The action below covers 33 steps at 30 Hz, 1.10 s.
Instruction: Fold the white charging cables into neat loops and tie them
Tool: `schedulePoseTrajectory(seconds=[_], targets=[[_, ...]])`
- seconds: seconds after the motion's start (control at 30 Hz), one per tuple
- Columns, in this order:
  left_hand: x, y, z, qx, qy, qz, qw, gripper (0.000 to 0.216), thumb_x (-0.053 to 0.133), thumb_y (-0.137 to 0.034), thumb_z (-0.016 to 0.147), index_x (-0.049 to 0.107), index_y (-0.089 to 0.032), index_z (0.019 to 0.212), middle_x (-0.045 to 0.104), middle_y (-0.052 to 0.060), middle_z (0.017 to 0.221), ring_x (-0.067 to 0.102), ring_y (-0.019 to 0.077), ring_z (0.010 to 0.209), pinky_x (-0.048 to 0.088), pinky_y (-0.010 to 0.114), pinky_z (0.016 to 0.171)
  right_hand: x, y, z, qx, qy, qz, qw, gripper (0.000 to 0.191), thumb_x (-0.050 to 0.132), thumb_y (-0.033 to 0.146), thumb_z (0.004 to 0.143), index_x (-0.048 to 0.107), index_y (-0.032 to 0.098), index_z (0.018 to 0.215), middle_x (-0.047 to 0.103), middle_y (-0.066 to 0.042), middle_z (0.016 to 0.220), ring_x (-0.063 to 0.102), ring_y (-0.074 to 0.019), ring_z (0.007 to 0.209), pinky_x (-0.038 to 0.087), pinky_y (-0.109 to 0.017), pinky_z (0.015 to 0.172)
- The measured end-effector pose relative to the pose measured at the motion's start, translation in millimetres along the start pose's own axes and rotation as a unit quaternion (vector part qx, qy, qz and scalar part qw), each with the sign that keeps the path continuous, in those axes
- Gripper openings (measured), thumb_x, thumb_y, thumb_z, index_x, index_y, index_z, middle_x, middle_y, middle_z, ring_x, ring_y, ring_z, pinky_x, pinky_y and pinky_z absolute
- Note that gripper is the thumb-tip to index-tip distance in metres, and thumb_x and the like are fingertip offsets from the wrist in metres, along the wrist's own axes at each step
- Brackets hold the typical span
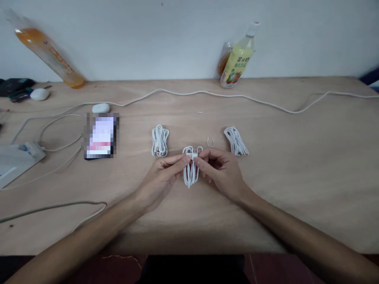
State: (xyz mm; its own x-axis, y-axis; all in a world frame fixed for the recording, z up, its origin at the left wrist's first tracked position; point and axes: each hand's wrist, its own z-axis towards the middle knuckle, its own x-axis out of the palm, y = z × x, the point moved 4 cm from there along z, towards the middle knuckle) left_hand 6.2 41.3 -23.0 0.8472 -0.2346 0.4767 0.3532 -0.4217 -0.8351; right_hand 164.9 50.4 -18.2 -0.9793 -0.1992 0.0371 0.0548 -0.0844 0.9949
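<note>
A coiled white cable (190,173) lies at the middle of the wooden table (296,165). My left hand (161,177) and my right hand (220,169) meet over its top end, and the fingertips of both pinch the cable's white plug. A second coiled white cable (160,140) lies just left of my hands. A third coiled white cable (236,141) lies to the right. A small bent wire tie (210,142) rests on the wood just beyond my right hand.
A phone (101,135) with a lit screen lies at the left, a white earbud case (100,107) behind it. A long white cord (207,94) runs across the back. Two drink bottles (238,59) (47,53) stand by the wall. A white pouch (14,159) sits at far left.
</note>
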Motion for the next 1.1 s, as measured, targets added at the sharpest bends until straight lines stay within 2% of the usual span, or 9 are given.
schedulePoseTrajectory(seconds=[0.33, 0.6, 0.77, 1.1], targets=[[0.4, -0.8, -0.5, 0.000, 0.003, 0.002, 1.000, 0.026, 0.089, -0.045, 0.091, 0.093, -0.023, 0.105, 0.084, 0.008, 0.104, 0.070, 0.0216, 0.100, 0.053, 0.033, 0.095, 0.5, 1.5, 0.4, -0.008, 0.003, 0.006, 1.000, 0.027, 0.076, 0.036, 0.095, 0.067, 0.023, 0.074, 0.054, 0.008, 0.056, 0.043, -0.0090, 0.048, 0.036, -0.026, 0.048], [-0.2, 0.2, 0.4, -0.001, 0.000, -0.001, 1.000, 0.027, 0.090, -0.045, 0.090, 0.093, -0.023, 0.105, 0.084, 0.009, 0.105, 0.069, 0.0200, 0.100, 0.052, 0.030, 0.094, -0.2, 1.7, 0.1, -0.006, 0.002, 0.008, 1.000, 0.026, 0.076, 0.036, 0.095, 0.067, 0.022, 0.074, 0.053, 0.008, 0.056, 0.042, -0.0089, 0.048, 0.035, -0.026, 0.048], [1.0, -1.1, -0.8, -0.002, 0.001, 0.003, 1.000, 0.028, 0.091, -0.047, 0.089, 0.093, -0.024, 0.104, 0.084, 0.008, 0.103, 0.069, 0.0210, 0.099, 0.053, 0.032, 0.094, 0.6, 3.0, 0.6, -0.011, 0.002, 0.010, 1.000, 0.024, 0.074, 0.029, 0.094, 0.067, 0.022, 0.073, 0.054, 0.008, 0.056, 0.043, -0.0084, 0.047, 0.035, -0.026, 0.048], [0.6, -1.1, -1.1, -0.001, -0.003, 0.005, 1.000, 0.027, 0.090, -0.047, 0.089, 0.093, -0.024, 0.104, 0.084, 0.008, 0.103, 0.069, 0.0208, 0.098, 0.052, 0.033, 0.095, 0.3, 3.2, -0.1, -0.011, -0.001, 0.008, 1.000, 0.024, 0.074, 0.028, 0.094, 0.067, 0.022, 0.071, 0.054, 0.008, 0.055, 0.043, -0.0089, 0.049, 0.035, -0.026, 0.049]])
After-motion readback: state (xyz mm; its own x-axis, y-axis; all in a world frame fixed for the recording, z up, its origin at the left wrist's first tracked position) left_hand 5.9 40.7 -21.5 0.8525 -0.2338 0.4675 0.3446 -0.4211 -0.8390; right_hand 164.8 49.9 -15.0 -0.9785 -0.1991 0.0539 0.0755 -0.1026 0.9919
